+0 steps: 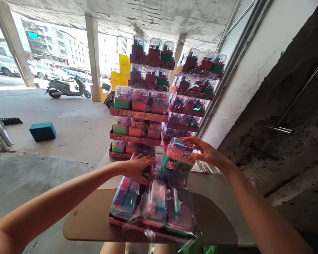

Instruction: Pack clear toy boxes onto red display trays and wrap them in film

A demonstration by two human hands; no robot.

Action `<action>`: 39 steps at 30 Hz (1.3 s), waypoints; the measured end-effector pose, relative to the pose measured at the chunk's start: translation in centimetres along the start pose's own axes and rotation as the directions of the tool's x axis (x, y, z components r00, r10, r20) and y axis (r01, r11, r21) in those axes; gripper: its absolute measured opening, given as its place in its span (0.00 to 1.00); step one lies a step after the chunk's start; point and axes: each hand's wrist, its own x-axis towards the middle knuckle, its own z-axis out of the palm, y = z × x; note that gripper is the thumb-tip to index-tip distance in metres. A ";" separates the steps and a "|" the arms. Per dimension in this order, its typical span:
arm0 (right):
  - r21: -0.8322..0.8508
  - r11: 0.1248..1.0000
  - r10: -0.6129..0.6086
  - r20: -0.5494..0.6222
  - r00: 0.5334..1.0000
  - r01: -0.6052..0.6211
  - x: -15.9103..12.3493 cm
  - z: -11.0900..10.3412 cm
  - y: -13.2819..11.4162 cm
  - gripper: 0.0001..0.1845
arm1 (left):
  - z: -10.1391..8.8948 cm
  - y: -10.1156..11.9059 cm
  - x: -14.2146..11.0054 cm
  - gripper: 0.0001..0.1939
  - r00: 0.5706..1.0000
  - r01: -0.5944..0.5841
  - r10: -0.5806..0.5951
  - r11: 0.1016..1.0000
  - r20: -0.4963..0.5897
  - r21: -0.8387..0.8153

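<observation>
A tray of toy boxes in clear plastic wrap lies on a brown table in front of me. My left hand rests flat on the far left part of this wrapped tray, fingers spread. My right hand grips a single toy box with a clear domed lid, a pink top and a green base, tilted above the tray's far edge. Behind them rise two stacks of filled display trays, the right stack leaning against the wall.
A white wall runs along the right, rough dark wall beyond it. A teal block lies on the concrete floor at left. A scooter, a pillar, yellow crates and parked cars stand farther off.
</observation>
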 end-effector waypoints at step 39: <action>0.776 0.538 0.756 -0.271 0.596 -0.329 -18.2 20.3 -2.8 0.24 | 0.4 -5.6 2.9 0.11 0.458 0.278 -0.879 0.283 -0.132 -0.918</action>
